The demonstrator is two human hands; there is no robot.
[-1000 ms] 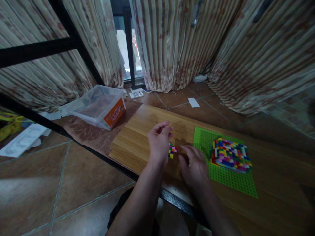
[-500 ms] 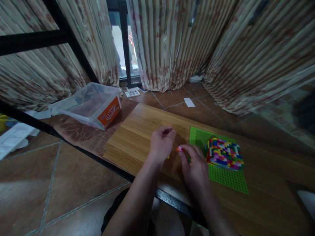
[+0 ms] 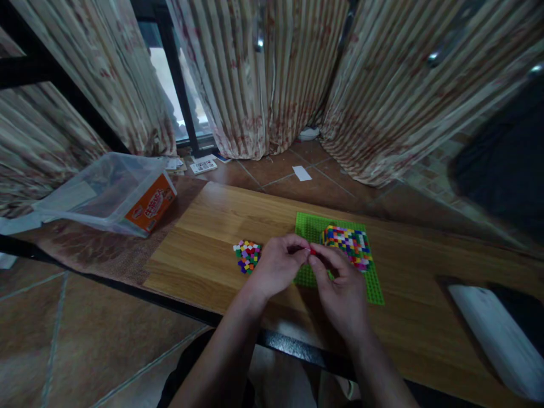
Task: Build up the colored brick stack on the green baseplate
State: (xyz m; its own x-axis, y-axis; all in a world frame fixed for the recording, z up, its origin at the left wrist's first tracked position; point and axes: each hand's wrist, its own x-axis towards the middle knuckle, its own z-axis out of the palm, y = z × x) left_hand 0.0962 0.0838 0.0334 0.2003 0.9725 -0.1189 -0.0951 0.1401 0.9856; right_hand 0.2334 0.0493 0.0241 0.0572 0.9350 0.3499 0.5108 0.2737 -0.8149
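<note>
Pinching a small red piece (image 3: 313,251) between closed fingertips of the left hand (image 3: 278,263) and of the right hand (image 3: 343,286), over the near left part of a thin, studded green baseplate (image 3: 376,290). Bearing on this baseplate a many-coloured block (image 3: 351,243) of small bricks, box-like and with uneven top, partly behind the right hand. Lying on the smooth, wood-grained table (image 3: 195,243), just beside the left hand, in a loose heap of little coloured bricks (image 3: 246,258), and farther left, near a clear plastic bin (image 3: 106,192) with orange label (image 3: 151,205).
</note>
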